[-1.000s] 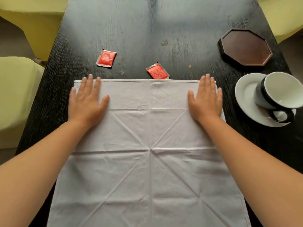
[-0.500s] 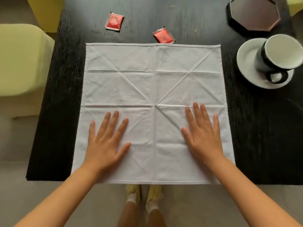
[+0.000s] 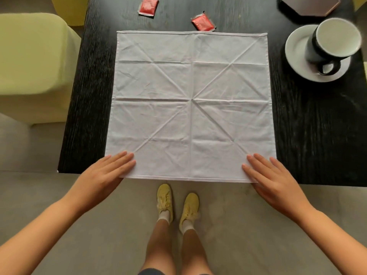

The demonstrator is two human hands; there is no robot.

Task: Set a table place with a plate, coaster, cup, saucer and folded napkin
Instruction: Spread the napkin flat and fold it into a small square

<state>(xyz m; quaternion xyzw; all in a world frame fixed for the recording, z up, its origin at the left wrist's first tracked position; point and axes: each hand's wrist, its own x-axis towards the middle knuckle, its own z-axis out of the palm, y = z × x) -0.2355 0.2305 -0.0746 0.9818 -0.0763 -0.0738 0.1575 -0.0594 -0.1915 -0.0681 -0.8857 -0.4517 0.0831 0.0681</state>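
A white napkin (image 3: 190, 104) lies spread flat and creased on the black table (image 3: 317, 135), its near edge at the table's front edge. My left hand (image 3: 103, 175) rests flat on the napkin's near left corner, fingers straight. At the near right corner my right hand (image 3: 272, 179) lies flat in the same way. A black cup (image 3: 333, 42) with a white inside stands on a white saucer (image 3: 297, 48) at the right. The dark octagonal coaster (image 3: 309, 5) sits at the top right, partly cut off. No plate is in view.
Two red sachets (image 3: 148, 5) (image 3: 202, 22) lie beyond the napkin's far edge. A yellow-green chair (image 3: 33, 62) stands left of the table. Below the table edge I see grey floor and my legs in yellow shoes (image 3: 176, 201).
Both hands slid over the napkin from its far edge down to its near corners. The view tilted down, so the table's front edge and my feet show.
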